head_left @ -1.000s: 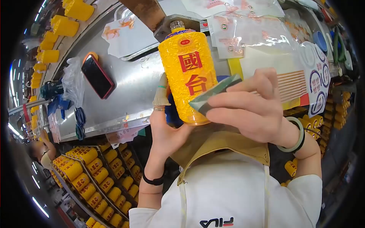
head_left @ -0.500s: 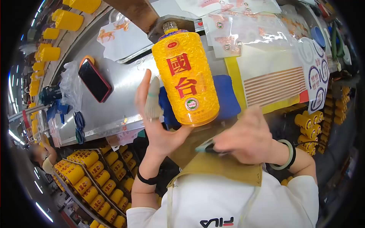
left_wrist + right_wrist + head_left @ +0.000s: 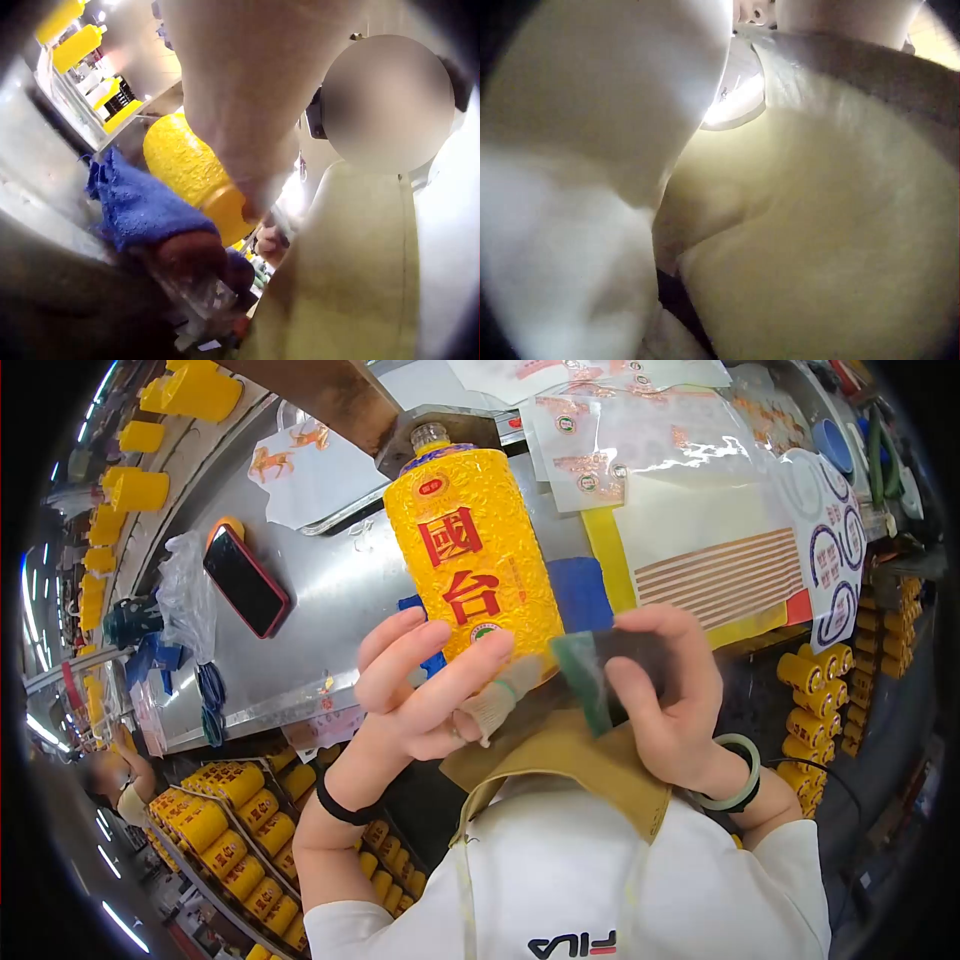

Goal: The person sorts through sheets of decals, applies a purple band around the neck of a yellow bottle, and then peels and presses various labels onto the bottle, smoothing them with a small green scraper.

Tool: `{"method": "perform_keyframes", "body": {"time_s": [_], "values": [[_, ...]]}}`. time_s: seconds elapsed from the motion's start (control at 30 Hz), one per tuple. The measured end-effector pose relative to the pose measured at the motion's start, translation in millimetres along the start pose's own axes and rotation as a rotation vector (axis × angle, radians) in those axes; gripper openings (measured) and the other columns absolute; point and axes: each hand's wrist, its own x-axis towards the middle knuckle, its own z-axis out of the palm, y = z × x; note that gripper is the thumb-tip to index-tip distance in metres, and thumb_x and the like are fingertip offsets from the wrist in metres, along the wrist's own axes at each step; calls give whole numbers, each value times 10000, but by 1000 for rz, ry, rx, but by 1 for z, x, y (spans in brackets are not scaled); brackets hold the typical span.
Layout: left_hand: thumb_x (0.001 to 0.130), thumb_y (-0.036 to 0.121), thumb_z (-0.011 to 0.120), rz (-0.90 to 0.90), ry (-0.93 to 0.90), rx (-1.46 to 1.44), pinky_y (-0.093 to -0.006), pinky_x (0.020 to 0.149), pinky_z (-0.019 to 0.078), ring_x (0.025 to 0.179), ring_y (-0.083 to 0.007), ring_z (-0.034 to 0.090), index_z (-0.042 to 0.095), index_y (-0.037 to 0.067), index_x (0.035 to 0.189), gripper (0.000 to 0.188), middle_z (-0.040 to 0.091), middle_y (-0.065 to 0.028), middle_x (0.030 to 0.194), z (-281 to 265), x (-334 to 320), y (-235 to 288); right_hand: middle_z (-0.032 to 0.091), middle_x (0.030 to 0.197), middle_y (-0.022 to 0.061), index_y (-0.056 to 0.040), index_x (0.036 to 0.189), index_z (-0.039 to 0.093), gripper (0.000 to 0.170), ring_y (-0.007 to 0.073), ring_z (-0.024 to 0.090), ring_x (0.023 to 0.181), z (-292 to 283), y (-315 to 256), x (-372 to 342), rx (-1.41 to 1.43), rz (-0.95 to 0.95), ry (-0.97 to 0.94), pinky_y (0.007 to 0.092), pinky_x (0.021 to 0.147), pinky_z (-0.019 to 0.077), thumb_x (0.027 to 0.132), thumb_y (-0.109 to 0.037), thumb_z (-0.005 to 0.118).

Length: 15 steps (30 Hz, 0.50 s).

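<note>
A yellow embossed bottle (image 3: 470,530) with red characters lies tilted, its clear neck by a dark metal bracket (image 3: 440,432). My left hand (image 3: 420,705) reaches over the lower end of the bottle, its fingers extended near a small round green-and-white emblem (image 3: 486,631) that they partly cover. One of those fingers wears a pale finger cot (image 3: 495,705). To the right, my right hand (image 3: 675,700) pinches a flat dark green scraper (image 3: 583,678), blurred, beside the bottle's base. A blue cloth (image 3: 146,206) lies beneath the bottle in the left wrist view.
Decal sheets (image 3: 575,455) and a striped sheet (image 3: 720,585) lie at the right of the metal table. On the left are a phone (image 3: 245,580) and a clear plastic bag (image 3: 187,600). Racks of yellow bottles (image 3: 235,850) stand below left.
The right hand has swept the scraper off the bottle's face, then lifted it beside the base. The left hand has moved from the bottle's side onto its lower front.
</note>
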Motion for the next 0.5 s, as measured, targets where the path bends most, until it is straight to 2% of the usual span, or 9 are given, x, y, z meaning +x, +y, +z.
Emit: {"method": "perform_keyframes", "body": {"time_s": [0.03,0.13,0.2,0.23,0.3,0.33,0.4,0.43,0.5], "values": [[906,278,727,-4,-3,-2,-419,950,529,1209,-243,499,736,177,1093,213,659,53,1280,1,-5,3,685,1051,88,12,1196,630,291,130,668,912,1,1,0,-100,-58,-9,257,802,523,912,14,699],[926,347,759,-33,117,135,-408,907,529,1154,-245,495,715,198,1093,228,655,27,1247,6,-10,10,701,1009,97,2,1163,657,285,174,699,872,6,0,1,-154,-57,-40,284,779,546,886,6,726],[859,354,829,-22,203,156,-398,895,516,1135,-249,483,685,229,1092,301,658,7,1216,10,-19,10,702,1006,101,2,1151,659,277,177,700,864,4,2,0,-158,-16,-26,286,777,547,883,9,727],[859,354,829,-24,203,159,-398,895,516,1135,-249,483,685,229,1092,301,658,7,1216,6,-20,12,702,1003,105,1,1139,662,268,180,702,856,3,2,-1,-163,25,-7,289,776,548,880,11,729],[816,346,869,-102,35,222,-392,880,504,1146,-255,476,663,255,1098,361,650,0,1233,-8,-24,20,701,1004,106,0,1132,661,265,179,701,863,3,-4,-1,-174,39,6,288,774,547,877,13,730],[816,346,869,-103,36,222,-392,880,504,1146,-255,476,663,255,1098,361,650,0,1233,-10,-28,21,700,1005,107,-2,1126,661,262,178,701,869,3,-6,-1,-187,54,22,286,772,546,873,14,731],[757,334,899,-141,-51,248,-409,919,474,1203,-315,458,576,299,1258,597,530,-37,1335,-11,-37,22,698,986,103,-4,1121,659,260,174,699,846,5,-8,-2,-202,-24,1,282,757,543,872,16,730],[757,334,899,-144,-51,250,-409,919,474,1203,-315,458,576,299,1258,597,530,-37,1335,-10,-38,24,696,967,100,-7,1117,658,257,171,697,824,7,-8,-2,-214,-100,-19,277,741,541,871,18,729],[729,265,919,-224,13,210,-397,883,475,1144,-306,496,575,279,1246,621,550,-50,1319,-6,-38,29,690,952,96,-10,1108,657,250,168,691,805,10,-1,-3,-200,-62,14,274,729,537,869,20,727]]}}
